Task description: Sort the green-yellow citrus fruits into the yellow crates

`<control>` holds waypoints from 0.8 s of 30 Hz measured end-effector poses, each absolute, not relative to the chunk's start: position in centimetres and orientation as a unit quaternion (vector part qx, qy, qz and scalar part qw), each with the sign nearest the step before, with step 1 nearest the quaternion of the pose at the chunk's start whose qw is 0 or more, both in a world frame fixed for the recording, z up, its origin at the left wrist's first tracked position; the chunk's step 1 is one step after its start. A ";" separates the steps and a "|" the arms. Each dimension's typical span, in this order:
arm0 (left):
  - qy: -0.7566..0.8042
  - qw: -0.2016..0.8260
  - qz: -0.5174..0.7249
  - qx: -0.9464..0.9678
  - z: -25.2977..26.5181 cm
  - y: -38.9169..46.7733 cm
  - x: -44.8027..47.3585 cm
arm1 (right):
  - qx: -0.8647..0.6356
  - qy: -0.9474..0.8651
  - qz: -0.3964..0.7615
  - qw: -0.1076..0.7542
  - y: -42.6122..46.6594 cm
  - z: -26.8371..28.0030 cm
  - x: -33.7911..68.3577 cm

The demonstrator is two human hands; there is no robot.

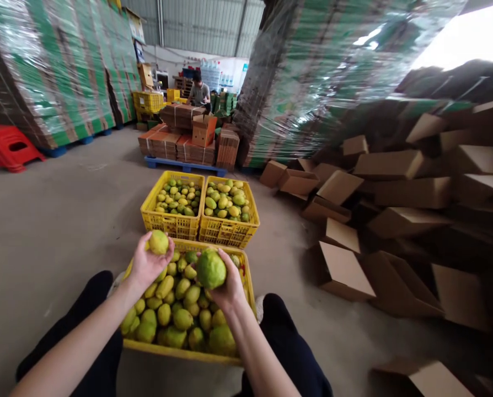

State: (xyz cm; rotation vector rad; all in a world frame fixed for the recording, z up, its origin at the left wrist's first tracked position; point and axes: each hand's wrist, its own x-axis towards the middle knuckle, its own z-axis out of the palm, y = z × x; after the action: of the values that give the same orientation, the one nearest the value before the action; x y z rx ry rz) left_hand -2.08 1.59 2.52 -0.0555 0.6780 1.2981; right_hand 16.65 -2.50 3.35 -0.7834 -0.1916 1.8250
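Observation:
My left hand [145, 262] is closed around a small yellow lemon [159, 242], raised over the far left corner of the near yellow crate [180, 356]. In my right hand [231, 286] is a larger, bumpy green lemon [211, 268], held above the same crate's right half. Many yellow-green lemons [182, 319] fill this crate, which stands between my knees. Just beyond it, side by side, are a left yellow crate [170, 223] with smaller green and yellow lemons and a right yellow crate [230, 234] with bigger ones.
Open cardboard boxes [346, 264] lie heaped on the right. Behind the crates, a blue pallet [184, 165] carries flattened cartons. Wrapped green stacks [85, 71] rise on both sides. A red stool [9, 146] stands at left. Another person [199, 91] works at the back.

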 end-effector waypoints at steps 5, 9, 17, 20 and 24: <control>0.372 0.812 0.449 0.020 1.3 0.1 1.4 | -0.286 -0.099 0.754 0.583 -1.7 4.0 16.9; 0.409 0.787 0.458 0.057 0.4 -1.2 2.9 | -0.302 -0.088 0.767 0.559 -1.6 4.1 17.3; 0.352 0.760 0.538 0.090 -0.2 -1.3 2.3 | -0.326 -0.082 0.742 0.580 -2.5 3.8 17.7; 0.318 0.772 0.547 0.052 0.8 -1.2 2.2 | -0.349 -0.131 0.718 0.588 -2.4 4.0 17.6; 0.318 0.786 0.530 0.006 1.6 -0.8 2.4 | -0.447 -0.275 0.603 0.601 -2.1 3.5 17.4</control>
State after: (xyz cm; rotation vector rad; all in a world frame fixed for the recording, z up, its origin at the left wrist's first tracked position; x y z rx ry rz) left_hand 2.36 -0.79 1.55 0.0129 0.6853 1.1435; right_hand 17.41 -2.06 3.48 -1.0365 -0.6371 1.3974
